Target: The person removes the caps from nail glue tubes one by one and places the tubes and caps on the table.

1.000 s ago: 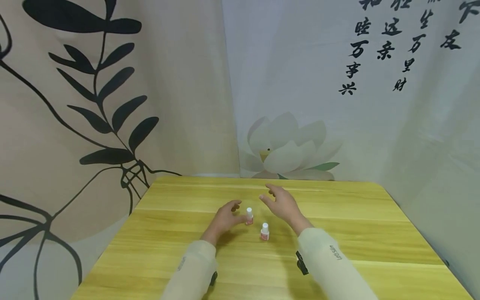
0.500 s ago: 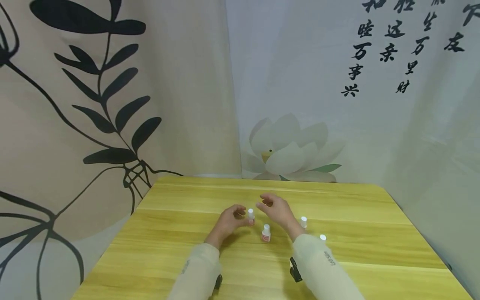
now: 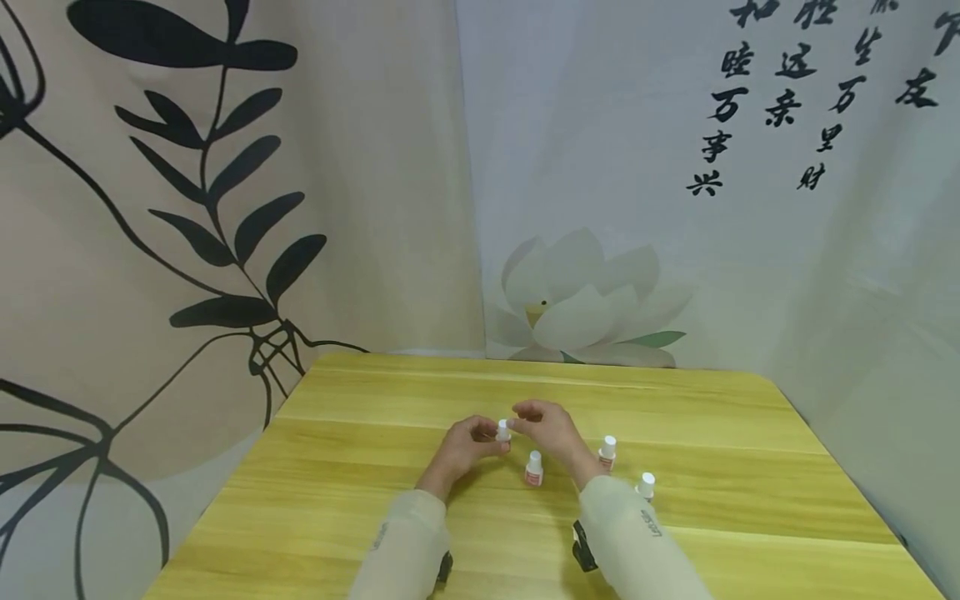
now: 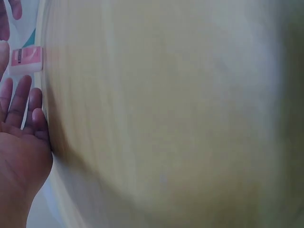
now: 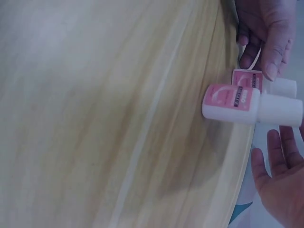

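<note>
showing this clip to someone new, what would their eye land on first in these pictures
Probably the big black plant print on the left of the backdrop, then the black Chinese calligraphy at its upper right. Below, around the middle of the wooden table, the left hand and right hand come together at a small white-capped bottle. In the right wrist view, the nearer bottle's pink label stands out at the right.

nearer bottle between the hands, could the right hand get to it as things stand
Probably yes: the nearer bottle stands upright on the table, close to the right hand, with nothing visible between them; the left hand is at the farther bottle.
</note>
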`<state>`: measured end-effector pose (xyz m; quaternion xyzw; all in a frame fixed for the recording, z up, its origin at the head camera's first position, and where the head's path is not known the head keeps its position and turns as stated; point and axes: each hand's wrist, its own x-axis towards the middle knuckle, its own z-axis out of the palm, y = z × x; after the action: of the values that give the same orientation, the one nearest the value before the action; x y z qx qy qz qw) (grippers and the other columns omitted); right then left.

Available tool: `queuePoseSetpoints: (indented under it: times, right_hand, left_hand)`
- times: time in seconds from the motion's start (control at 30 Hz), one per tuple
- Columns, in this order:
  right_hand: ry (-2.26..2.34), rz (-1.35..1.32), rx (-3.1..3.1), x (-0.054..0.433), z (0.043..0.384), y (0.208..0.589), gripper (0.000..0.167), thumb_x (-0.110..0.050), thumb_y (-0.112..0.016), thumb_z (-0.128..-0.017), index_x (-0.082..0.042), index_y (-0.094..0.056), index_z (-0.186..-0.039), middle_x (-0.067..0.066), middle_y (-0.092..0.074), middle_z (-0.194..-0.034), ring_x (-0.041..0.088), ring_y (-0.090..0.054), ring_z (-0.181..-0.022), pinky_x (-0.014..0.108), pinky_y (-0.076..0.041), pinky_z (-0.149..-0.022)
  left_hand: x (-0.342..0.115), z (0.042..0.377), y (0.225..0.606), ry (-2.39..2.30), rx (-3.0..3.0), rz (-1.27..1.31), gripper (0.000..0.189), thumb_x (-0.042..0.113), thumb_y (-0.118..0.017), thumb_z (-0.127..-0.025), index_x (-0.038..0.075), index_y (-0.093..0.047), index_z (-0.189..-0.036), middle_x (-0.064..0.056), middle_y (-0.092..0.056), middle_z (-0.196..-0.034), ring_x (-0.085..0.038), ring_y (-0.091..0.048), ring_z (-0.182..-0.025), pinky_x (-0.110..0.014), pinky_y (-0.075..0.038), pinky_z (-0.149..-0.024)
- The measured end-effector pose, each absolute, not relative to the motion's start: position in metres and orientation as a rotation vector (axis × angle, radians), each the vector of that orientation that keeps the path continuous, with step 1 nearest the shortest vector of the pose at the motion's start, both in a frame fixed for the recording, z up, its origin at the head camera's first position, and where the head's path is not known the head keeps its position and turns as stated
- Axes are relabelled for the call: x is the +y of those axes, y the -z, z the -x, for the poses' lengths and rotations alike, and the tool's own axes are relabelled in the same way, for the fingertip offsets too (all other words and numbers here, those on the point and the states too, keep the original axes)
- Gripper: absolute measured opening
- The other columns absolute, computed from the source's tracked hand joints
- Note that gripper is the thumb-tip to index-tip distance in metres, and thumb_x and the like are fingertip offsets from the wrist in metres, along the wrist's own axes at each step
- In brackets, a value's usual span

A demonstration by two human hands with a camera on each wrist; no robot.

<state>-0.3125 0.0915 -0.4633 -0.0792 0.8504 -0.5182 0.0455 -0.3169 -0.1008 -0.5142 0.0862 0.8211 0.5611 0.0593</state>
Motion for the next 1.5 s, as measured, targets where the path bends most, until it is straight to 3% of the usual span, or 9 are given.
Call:
queuePoseSetpoints:
  times: [0.7, 1.17, 1.5]
  right_hand:
    - [1.634, 0.264, 2.534, 0.085, 0.32, 0.475, 0.031, -0.022, -0.074, -0.091, -0.003, -0.069, -0.115, 0.002, -0.07, -0.106, 0.024, -0.062, -0.103, 0.047, -0.049, -0.093]
    - [1.613, 0.27, 2.546, 0.081, 0.323, 0.479, 0.017, -0.023, -0.074, -0.091, -0.011, -0.072, -0.103, 0.0, -0.07, -0.1, 0.021, -0.061, -0.099, 0.045, -0.049, -0.09]
    - [1.587, 0.273, 2.56, 0.083, 0.322, 0.478, 0.016, -0.024, -0.074, -0.091, -0.012, -0.072, -0.102, -0.001, -0.069, -0.099, 0.02, -0.061, -0.096, 0.044, -0.049, -0.088]
  left_hand:
    - [-0.095, 0.318, 0.52, -1.69, 2.544, -0.264, 0.024, 0.025, -0.08, -0.085, 0.011, -0.069, -0.101, 0.002, -0.067, -0.099, -0.019, -0.059, -0.096, -0.044, -0.048, -0.09]
    - [-0.097, 0.32, 0.522, -1.657, 2.605, -0.275, 0.019, 0.027, -0.079, -0.086, 0.013, -0.071, -0.096, 0.003, -0.069, -0.098, -0.018, -0.061, -0.098, -0.047, -0.047, -0.094]
    - [-0.096, 0.318, 0.522, -1.671, 2.583, -0.278, 0.018, 0.029, -0.079, -0.086, 0.015, -0.073, -0.096, 0.005, -0.071, -0.099, -0.018, -0.062, -0.1, -0.048, -0.046, -0.095]
